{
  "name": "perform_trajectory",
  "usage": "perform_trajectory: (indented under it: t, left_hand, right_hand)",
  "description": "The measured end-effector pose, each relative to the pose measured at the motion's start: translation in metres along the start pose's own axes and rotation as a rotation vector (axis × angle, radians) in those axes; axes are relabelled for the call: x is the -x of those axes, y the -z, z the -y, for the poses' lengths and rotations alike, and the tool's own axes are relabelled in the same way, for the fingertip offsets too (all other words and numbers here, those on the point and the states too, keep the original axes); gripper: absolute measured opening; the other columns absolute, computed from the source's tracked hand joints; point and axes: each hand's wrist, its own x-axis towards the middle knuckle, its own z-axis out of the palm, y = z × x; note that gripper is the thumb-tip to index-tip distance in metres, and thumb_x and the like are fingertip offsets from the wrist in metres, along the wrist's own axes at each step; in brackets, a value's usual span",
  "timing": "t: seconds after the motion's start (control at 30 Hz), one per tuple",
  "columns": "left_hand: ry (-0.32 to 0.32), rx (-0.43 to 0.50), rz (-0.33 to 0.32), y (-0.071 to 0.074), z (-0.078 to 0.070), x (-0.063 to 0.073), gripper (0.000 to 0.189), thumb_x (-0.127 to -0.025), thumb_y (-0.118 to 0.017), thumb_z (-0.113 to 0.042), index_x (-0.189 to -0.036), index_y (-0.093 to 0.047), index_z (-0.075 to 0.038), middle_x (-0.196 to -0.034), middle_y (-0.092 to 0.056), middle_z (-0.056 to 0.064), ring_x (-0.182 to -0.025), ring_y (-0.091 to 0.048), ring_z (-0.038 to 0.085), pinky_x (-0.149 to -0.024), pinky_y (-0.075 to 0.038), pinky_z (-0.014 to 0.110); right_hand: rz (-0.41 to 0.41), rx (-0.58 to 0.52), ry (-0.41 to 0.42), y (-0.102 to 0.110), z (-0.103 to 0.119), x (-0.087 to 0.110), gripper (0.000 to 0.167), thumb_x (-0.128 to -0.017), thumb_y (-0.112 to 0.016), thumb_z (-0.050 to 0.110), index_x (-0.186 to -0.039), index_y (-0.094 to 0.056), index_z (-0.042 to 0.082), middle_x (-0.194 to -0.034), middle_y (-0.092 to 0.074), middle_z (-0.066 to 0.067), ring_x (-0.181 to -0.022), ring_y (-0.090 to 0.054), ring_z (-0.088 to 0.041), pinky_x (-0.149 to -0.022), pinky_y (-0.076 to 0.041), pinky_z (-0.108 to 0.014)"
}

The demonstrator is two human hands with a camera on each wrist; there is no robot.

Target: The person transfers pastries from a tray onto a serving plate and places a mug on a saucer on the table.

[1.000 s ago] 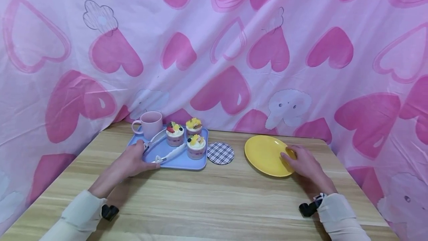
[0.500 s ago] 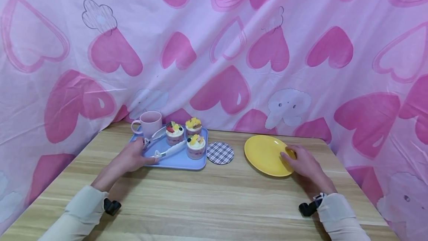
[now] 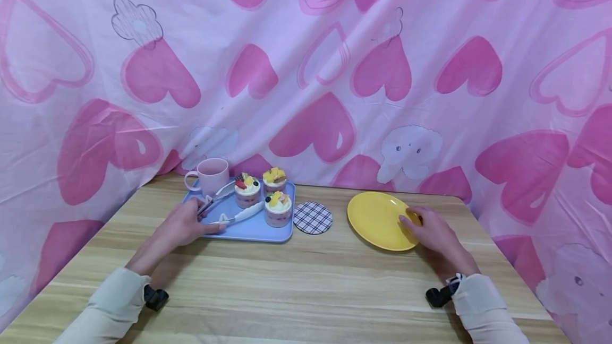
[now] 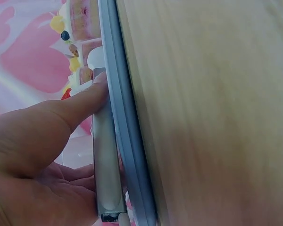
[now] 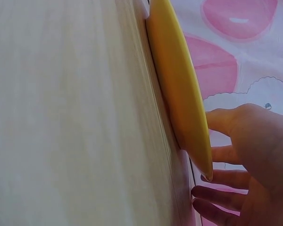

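Observation:
My left hand (image 3: 179, 224) holds a pair of tongs (image 3: 248, 212) with white tips over the blue tray (image 3: 260, 233). The thumb lies along the near arm and the fingers are at the far arm; the tongs' arms are spread. In the left wrist view the tongs' metal arm (image 4: 106, 160) runs right beside the tray's rim (image 4: 125, 103). Three dessert cups with cream and fruit stand on the tray; the nearest cup (image 3: 278, 210) is by the tongs' tips. My right hand (image 3: 432, 230) pinches the right rim of a yellow plate (image 3: 377, 219), thumb above, other fingers around the edge (image 5: 205, 165).
A pink mug (image 3: 214, 175) stands at the tray's back left corner. Between tray and plate lies a round checked coaster (image 3: 313, 218). The wooden table (image 3: 306, 285) reaches back to a pink heart-patterned curtain (image 3: 315, 121).
My left hand and the tongs have shifted slightly forward over the tray. The right hand keeps its place at the plate. The head view has turned a little.

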Motion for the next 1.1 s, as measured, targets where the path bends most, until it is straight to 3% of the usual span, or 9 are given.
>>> perform_trajectory:
  t: [0.17,0.47,0.7,1.1]
  left_hand:
    - [-0.041,-0.001,0.0,-0.001,0.003,0.0,0.071,-0.087,-0.089,-0.054,-0.113,-0.052,0.001,-0.089,-0.046,0.01,-0.081,-0.051,0.023,-0.065,-0.04,0.034]
    - [-0.145,-0.027,0.002,-0.003,0.007,-0.004,0.066,-0.094,-0.084,-0.048,-0.12,-0.048,0.002,-0.093,-0.05,0.011,-0.087,-0.054,0.024,-0.069,-0.043,0.034]
    - [-0.145,-0.03,-0.004,-0.003,0.009,-0.006,0.064,-0.097,-0.08,-0.049,-0.12,-0.048,0.001,-0.091,-0.048,0.01,-0.085,-0.054,0.024,-0.067,-0.042,0.033]
    - [-0.164,-0.025,-0.011,-0.005,0.01,-0.007,0.063,-0.098,-0.08,-0.046,-0.122,-0.046,0.002,-0.091,-0.047,0.009,-0.086,-0.054,0.023,-0.068,-0.043,0.034]
  right_hand:
    - [-0.005,-0.015,0.012,0.0,0.0,0.0,0.07,-0.108,-0.062,0.051,-0.151,-0.056,-0.004,-0.15,-0.058,-0.034,-0.135,-0.057,-0.052,-0.113,-0.046,-0.07]
    - [-0.033,-0.119,0.011,0.001,-0.001,0.0,0.055,-0.112,-0.055,0.029,-0.154,-0.05,-0.006,-0.143,-0.062,-0.033,-0.122,-0.066,-0.047,-0.104,-0.057,-0.062]
    - [-0.107,-0.118,0.047,-0.001,-0.005,-0.002,0.046,-0.108,-0.054,0.012,-0.148,-0.056,-0.011,-0.128,-0.071,-0.033,-0.115,-0.07,-0.043,-0.096,-0.06,-0.057]
    - [-0.119,-0.125,0.018,-0.002,-0.011,-0.002,0.041,-0.106,-0.058,0.008,-0.143,-0.063,-0.007,-0.123,-0.072,-0.03,-0.106,-0.07,-0.037,-0.084,-0.059,-0.04]
